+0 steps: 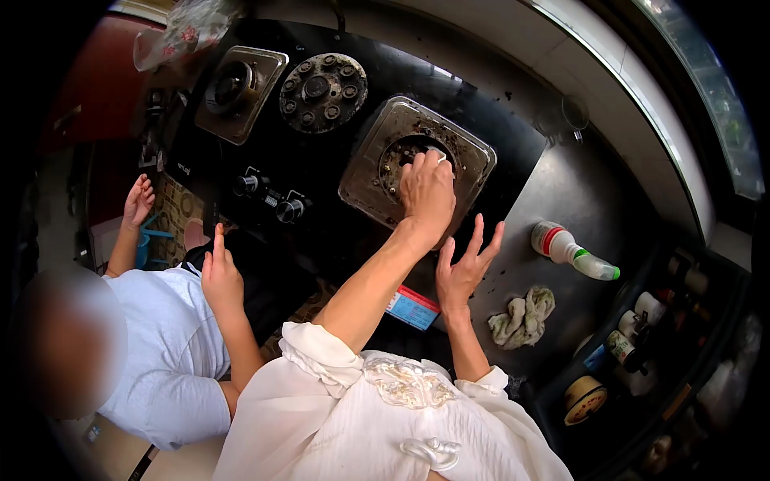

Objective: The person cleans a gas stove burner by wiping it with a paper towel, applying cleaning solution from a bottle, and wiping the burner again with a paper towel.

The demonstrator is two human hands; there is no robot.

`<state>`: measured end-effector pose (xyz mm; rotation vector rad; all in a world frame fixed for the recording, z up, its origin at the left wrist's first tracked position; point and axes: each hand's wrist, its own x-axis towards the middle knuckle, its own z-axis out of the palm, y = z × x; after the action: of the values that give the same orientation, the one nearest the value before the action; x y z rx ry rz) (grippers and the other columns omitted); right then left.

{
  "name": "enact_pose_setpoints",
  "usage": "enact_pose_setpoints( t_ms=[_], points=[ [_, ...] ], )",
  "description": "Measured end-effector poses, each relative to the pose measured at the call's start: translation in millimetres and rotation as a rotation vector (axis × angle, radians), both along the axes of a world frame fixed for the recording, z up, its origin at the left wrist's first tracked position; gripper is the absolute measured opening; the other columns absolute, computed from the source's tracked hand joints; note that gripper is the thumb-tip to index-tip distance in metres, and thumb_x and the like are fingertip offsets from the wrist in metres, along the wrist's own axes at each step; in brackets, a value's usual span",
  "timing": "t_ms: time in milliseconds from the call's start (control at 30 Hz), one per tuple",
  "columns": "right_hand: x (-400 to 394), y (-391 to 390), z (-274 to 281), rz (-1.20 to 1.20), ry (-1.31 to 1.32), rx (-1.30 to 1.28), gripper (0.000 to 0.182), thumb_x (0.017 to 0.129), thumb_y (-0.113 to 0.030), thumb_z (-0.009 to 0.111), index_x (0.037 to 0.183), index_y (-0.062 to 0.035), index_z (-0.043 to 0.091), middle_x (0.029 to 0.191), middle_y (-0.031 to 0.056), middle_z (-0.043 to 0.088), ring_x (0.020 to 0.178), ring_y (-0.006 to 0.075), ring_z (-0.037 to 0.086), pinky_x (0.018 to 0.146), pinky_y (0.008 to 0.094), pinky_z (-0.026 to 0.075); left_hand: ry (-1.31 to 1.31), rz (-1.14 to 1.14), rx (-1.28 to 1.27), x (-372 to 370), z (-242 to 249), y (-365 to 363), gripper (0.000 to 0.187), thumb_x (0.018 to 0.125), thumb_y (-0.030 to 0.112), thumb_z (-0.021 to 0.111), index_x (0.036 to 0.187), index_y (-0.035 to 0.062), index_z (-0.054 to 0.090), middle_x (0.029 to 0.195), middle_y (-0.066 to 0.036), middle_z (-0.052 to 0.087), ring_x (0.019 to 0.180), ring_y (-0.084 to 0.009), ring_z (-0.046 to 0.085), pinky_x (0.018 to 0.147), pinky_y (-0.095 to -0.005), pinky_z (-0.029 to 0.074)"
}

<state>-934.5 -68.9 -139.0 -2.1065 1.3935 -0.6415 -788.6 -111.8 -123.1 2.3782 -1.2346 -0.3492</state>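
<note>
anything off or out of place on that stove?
Yes. The right burner well is open and grimy, its burner head lying loose on the black glass between the burners. The left hand reaches into the well; the right hand rests nearby. A spray bottle lies tipped beside a crumpled rag.

No writing can be read. A red and blue label (412, 308) sits at the front edge of the black stove (337, 168), its print too small to make out. The bottles (619, 346) off the desk's right edge carry labels too blurred to read.
</note>
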Motion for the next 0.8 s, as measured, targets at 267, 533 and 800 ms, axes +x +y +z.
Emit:
enact_pose_setpoints(
  t_ms=[267,533,800],
  points=[
    [1,0,1,-0.007,-0.009,0.01,0.067,0.091,-0.012,0.067,0.153,-0.0071,0.041,0.161,0.028,0.02,0.148,0.0476,0.026,0.119,0.0536,0.029,0.041,-0.028,-0.012,13,2,-2,0.015,0.082,0.002,0.064,0.091,0.0058,0.076,0.11,-0.009,0.066,0.107,-0.0288,0.059,0.09,-0.0428,0.044],
    [0,0,-2,0.004,0.024,-0.019,0.067,0.092,-0.014,0.066,0.153,-0.0074,0.04,0.161,0.027,0.019,0.148,0.0466,0.026,0.118,0.0532,0.029,0.236,0.08,-0.19,4,15,5,0.017,0.078,-0.001,0.067,0.09,0.0062,0.075,0.11,-0.012,0.064,0.109,-0.0314,0.057,0.092,-0.042,0.044],
    [1,0,1,-0.022,-0.003,0.003,0.065,0.091,-0.014,0.066,0.152,-0.0079,0.043,0.16,0.0275,0.022,0.147,0.0469,0.028,0.117,0.0531,0.031,0.176,0.309,-0.18,68,57,66,0.022,0.082,0.0,0.067,0.097,0.0092,0.079,0.118,-0.01,0.063,0.108,-0.0314,0.058,0.095,-0.0399,0.049]
  ],
)
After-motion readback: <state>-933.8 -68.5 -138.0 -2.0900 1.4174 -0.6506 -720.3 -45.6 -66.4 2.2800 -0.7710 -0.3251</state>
